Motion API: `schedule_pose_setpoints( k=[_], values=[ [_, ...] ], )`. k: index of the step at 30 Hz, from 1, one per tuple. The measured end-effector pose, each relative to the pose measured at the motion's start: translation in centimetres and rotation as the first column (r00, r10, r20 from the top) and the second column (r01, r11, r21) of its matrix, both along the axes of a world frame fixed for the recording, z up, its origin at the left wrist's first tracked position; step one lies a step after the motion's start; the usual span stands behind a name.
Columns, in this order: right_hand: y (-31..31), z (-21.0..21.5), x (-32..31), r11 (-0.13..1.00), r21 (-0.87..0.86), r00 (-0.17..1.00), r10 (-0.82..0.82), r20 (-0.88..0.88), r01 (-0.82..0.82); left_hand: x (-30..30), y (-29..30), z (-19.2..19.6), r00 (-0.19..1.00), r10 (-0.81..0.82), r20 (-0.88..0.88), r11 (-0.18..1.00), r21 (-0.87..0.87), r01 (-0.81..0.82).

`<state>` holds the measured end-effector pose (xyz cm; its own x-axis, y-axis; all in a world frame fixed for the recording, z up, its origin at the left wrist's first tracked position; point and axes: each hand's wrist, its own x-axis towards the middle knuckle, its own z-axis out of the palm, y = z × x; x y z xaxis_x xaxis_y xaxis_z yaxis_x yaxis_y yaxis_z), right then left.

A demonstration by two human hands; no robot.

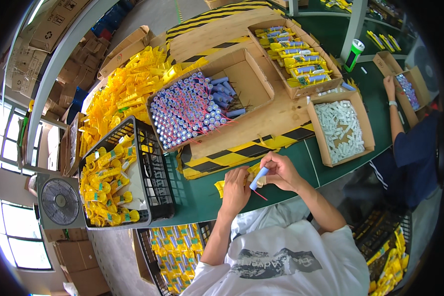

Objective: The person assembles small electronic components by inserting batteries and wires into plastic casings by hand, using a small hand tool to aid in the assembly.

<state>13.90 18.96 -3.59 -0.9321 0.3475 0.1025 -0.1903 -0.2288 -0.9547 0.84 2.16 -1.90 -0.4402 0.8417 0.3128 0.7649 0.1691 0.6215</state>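
My right hand point(284, 173) pinches a blue cylindrical battery cell point(259, 178) with a red wire trailing from its lower end. The cell is tilted over the green table's near edge. Close beside it, my left hand point(236, 190) has its fingers curled around a yellow plastic part point(219, 188), mostly hidden by the hand. Beyond my hands stands a cardboard box point(254, 74) packed with blue cells and red wires. To the right, another cardboard box point(316, 114) holds small white pieces.
A black crate point(155, 172) of yellow parts stands at left, below a large yellow heap point(128, 74). Striped tape edges the wooden board point(286, 116). A far box point(293, 91) holds yellow parts with cells. At right, a co-worker's hand point(389, 86) reaches into a box.
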Motion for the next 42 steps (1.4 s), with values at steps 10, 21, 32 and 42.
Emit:
schedule_pose_setpoints(
  k=[10,21,32,42],
  values=[
    [1.1,0.2,0.7,0.797,0.589,0.966,-0.238,0.104,0.133,0.8,0.9,0.3,0.998,0.057,0.035,0.998,-0.016,-0.057],
    [1.1,1.4,-0.4,0.6,0.8,0.978,-0.164,0.131,-0.007,-0.3,-0.5,-0.4,1.0,0.02,0.011,0.992,0.126,-0.021],
    [0.3,0.6,-1.9,0.575,0.815,0.967,-0.24,0.09,0.067,-0.6,-2.7,-1.5,0.983,0.177,0.055,0.965,0.188,-0.185],
    [-0.5,0.6,-2.6,0.41,0.91,0.997,0.007,-0.078,0.068,-0.4,-4.3,-2.5,0.982,0.159,0.101,0.954,0.24,-0.18]
  ],
)
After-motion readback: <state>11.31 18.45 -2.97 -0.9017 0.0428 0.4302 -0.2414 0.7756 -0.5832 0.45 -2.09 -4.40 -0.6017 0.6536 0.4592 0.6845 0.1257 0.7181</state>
